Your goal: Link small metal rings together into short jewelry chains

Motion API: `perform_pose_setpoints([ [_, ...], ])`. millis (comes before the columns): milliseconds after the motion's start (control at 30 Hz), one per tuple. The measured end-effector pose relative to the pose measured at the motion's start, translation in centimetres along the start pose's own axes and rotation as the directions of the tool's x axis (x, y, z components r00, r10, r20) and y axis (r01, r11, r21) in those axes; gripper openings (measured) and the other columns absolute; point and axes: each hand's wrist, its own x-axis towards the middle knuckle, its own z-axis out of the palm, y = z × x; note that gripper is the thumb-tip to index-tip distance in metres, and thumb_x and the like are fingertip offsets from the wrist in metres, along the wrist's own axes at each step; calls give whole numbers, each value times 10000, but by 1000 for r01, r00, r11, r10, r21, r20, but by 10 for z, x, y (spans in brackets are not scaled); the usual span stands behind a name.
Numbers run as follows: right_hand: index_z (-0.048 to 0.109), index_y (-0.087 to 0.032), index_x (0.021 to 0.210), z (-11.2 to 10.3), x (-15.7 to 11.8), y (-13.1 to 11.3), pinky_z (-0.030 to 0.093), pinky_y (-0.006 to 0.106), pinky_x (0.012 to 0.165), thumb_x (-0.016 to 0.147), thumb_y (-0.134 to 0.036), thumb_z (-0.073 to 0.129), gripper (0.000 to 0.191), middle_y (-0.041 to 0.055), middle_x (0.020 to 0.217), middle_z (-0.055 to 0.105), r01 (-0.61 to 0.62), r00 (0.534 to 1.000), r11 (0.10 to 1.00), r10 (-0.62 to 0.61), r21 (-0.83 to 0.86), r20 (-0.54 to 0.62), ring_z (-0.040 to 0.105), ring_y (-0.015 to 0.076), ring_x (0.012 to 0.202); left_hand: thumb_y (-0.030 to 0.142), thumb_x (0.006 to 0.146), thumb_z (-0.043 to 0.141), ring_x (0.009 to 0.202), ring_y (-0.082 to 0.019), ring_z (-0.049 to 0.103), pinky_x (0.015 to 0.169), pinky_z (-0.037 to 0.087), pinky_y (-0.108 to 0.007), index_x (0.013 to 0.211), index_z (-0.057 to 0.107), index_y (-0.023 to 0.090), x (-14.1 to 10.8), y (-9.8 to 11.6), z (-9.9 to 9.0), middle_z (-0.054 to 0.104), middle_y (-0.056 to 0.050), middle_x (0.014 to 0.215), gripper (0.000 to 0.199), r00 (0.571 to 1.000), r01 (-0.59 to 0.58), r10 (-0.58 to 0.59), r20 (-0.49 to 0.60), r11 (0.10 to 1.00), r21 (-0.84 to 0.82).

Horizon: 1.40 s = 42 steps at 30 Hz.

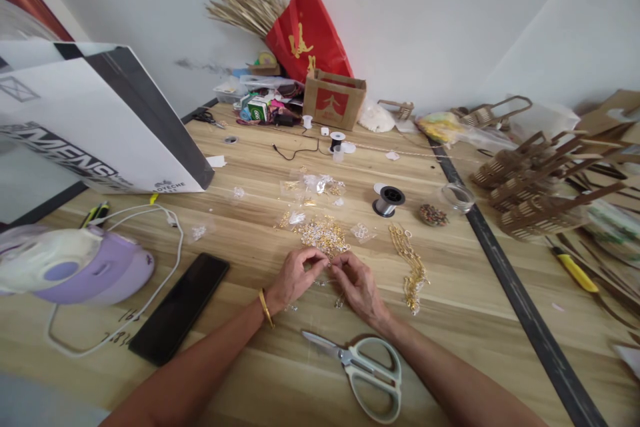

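Thumb and fingertips of my left hand (299, 273), with a gold bangle (266, 309) on its wrist, are pinched together. Close against it, my right hand (359, 285) makes the same kind of pinch. Whatever lies between the fingertips is too small to name. Just beyond them spreads a pile of gold and silver jewelry pieces (325, 233). A thin chain (321, 282) lies beneath the fingers, partly hidden. Gold chains (411, 270) lie to the right of my right hand. Below both hands rest pale-handled scissors (357, 367).
A black phone (180, 307) and a purple-and-white device (95, 267) with a white cable lie at left. A wire spool (389, 201) and a beads bag (433, 215) stand beyond the right hand. Woven baskets (530, 193) and a yellow cutter (575, 269) are at right.
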Motion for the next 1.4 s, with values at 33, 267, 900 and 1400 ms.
perform_pose_setpoints([
  [33,565,-175,891,0,0,0,463,258,624,895,-329,504,166,40,790,594,0,1000,1000,0,3,0,547,148,694,244,819,551,713,-149,597,691,457,-240,743,647,142,0,0,0,674,-37,734,159,1000,2,-2,-5,1000,-3],
  [267,545,-189,938,1,0,-1,480,271,642,893,-345,507,167,44,815,581,12,1000,1000,-12,1,-22,560,159,727,234,801,584,709,-146,603,689,471,-241,743,667,139,2,-1,-1,678,-36,737,139,998,7,-10,-58,998,-65],
  [900,575,-196,909,-11,7,1,445,322,797,930,-449,380,320,30,790,587,-97,955,984,135,151,-264,553,178,787,285,773,639,706,-133,559,686,460,-246,722,650,122,3,6,-9,627,-31,712,171,996,46,-19,84,944,-326],
  [1400,569,-171,872,-14,10,-22,394,204,430,779,-401,647,260,-16,650,572,-254,959,949,222,189,174,477,81,471,254,768,637,703,-140,573,684,456,-246,724,663,127,1,11,-6,636,-30,709,137,999,34,-24,39,965,-261],
])
